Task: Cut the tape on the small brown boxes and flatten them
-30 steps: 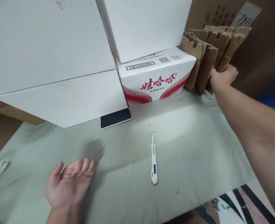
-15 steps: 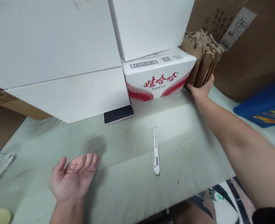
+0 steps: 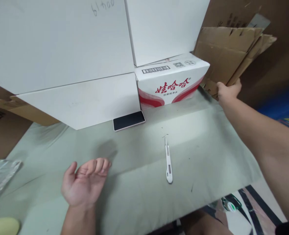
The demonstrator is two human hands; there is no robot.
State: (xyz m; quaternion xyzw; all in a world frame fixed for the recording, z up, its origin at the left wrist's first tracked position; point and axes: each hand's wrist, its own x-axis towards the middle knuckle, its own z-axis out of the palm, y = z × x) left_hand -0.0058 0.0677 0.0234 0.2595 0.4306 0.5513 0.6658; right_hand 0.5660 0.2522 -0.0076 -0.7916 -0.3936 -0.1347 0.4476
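My right hand (image 3: 229, 91) grips the lower edge of several folded brown cardboard pieces (image 3: 230, 49), which stand tilted right of the white water carton (image 3: 174, 85) with red print. My left hand (image 3: 85, 181) is palm up above the cloth at the left, fingers loosely curled and thumb apart, with nothing in it. Between my hands a white utility knife (image 3: 168, 160) lies on the cloth. A phone (image 3: 129, 121) with a dark screen lies at the foot of the white boxes.
Large white boxes (image 3: 68, 42) form a wall at the back. The table has a pale green cloth (image 3: 139, 192). A clear plastic packet (image 3: 2, 176) and a yellow rounded object (image 3: 3, 226) are at the left. Beyond my right arm are a big brown carton (image 3: 281, 71) and a blue item (image 3: 279, 104).
My right hand has moved right with the cardboard, which now shows a broad flat face instead of its notched edges. My left hand keeps its pose. The whole view has shifted slightly.
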